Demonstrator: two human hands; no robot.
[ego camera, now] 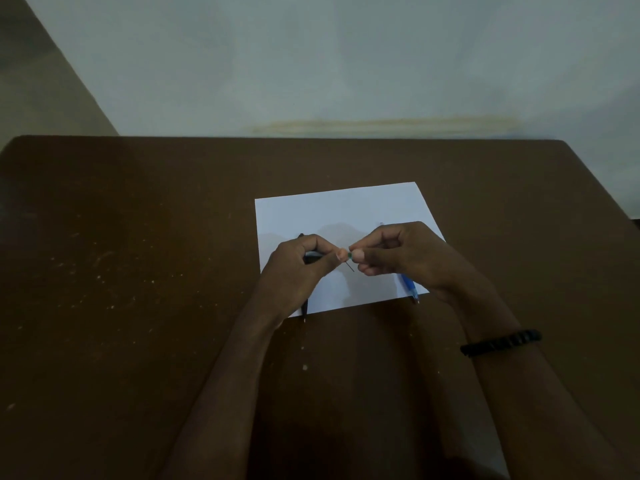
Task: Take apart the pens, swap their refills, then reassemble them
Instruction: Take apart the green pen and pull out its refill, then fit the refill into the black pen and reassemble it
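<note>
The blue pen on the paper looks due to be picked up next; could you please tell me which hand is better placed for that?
Probably the right hand: the blue pen lies on the white paper directly beneath it, while the left hand grips the black pen on the far side.

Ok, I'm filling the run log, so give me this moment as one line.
left hand: grips black pen part | right hand: pinches small green piece | blue pen: on paper
</note>
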